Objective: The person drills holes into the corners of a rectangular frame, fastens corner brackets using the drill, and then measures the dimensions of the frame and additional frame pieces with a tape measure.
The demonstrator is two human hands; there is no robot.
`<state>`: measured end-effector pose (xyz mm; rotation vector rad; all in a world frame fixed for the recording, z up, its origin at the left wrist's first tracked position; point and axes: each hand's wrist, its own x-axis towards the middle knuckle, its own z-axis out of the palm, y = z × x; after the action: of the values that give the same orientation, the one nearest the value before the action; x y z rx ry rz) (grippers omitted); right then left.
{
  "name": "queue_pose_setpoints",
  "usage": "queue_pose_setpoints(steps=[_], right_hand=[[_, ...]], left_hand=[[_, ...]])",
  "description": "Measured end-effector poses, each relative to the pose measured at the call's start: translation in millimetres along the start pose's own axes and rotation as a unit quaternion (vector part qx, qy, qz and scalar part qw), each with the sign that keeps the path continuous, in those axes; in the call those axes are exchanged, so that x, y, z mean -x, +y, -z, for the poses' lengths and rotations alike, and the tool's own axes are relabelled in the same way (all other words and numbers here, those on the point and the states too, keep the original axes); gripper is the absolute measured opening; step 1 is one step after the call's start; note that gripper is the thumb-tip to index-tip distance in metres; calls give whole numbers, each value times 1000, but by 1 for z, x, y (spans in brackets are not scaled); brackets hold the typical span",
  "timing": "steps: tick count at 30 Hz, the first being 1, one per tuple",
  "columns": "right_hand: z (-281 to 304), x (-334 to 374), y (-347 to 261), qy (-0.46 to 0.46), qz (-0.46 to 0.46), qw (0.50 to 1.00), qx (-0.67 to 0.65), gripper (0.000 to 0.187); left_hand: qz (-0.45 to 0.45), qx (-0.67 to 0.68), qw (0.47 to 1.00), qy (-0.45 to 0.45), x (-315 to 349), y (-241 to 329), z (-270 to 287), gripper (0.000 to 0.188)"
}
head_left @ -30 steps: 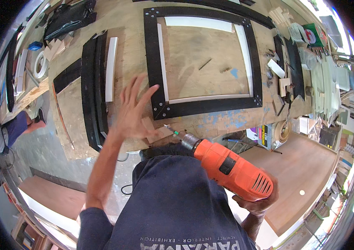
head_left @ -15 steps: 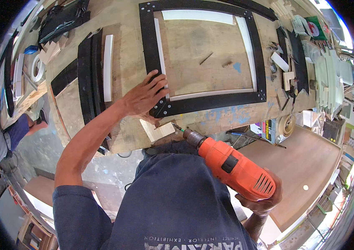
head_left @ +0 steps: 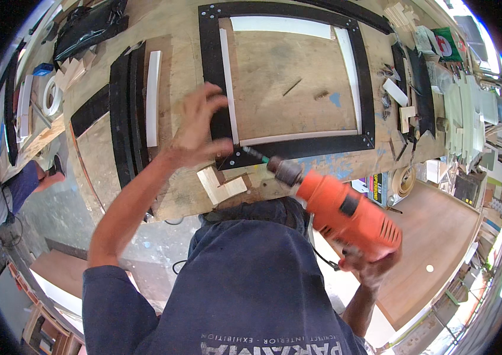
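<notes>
An orange power drill (head_left: pixel 348 210) is gripped by its rear handle in my right hand (head_left: pixel 375 269). Its bit points at the near-left corner of a black rectangular frame (head_left: pixel 298 145) with white inner edges; whether the tip touches the frame I cannot tell. My left hand (head_left: pixel 195 127), somewhat blurred, hovers over the frame's left side, fingers and thumb apart and holding nothing. Close below that corner lies a small notched wooden block (head_left: pixel 221 186) on the workbench (head_left: pixel 168 204). Screw heads dot the frame's corners.
Black boards (head_left: pixel 125 112) and a white strip (head_left: pixel 153 97) lie left of the frame. Offcuts and a tape roll (head_left: pixel 52 94) sit at the far left. Another person (head_left: pixel 2 192) is by the left edge. A brown panel (head_left: pixel 428 254) stands at the right.
My left hand has lifted off the frame's left side and the fingers have spread. The drill has moved so its bit is over the frame's near-left corner instead of beside the wooden block.
</notes>
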<state>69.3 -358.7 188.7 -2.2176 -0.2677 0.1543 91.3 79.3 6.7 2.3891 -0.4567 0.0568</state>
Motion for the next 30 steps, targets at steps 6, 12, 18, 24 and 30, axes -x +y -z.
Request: queue_pose_setpoints(steps=[6,12,18,24,30], right_hand=[[-59,-129,65,7,-139,941,-307,47],[-125,-225,89,-80,-125,917,-372,41],[-149,-243,96,-67,-174,898,-399,40],[-141,-248,104,76,-119,990,-6,56],[-153,-191,79,227,167,930,234,68]], left_hand=[[301,-11,890,342,-51,-17,-37,87],[328,-103,891,297,-84,-42,-34,95],[287,-192,902,260,-80,-56,-43,64],[306,-115,899,291,-91,-62,-22,59],[202,-62,880,426,-120,-143,38,48]])
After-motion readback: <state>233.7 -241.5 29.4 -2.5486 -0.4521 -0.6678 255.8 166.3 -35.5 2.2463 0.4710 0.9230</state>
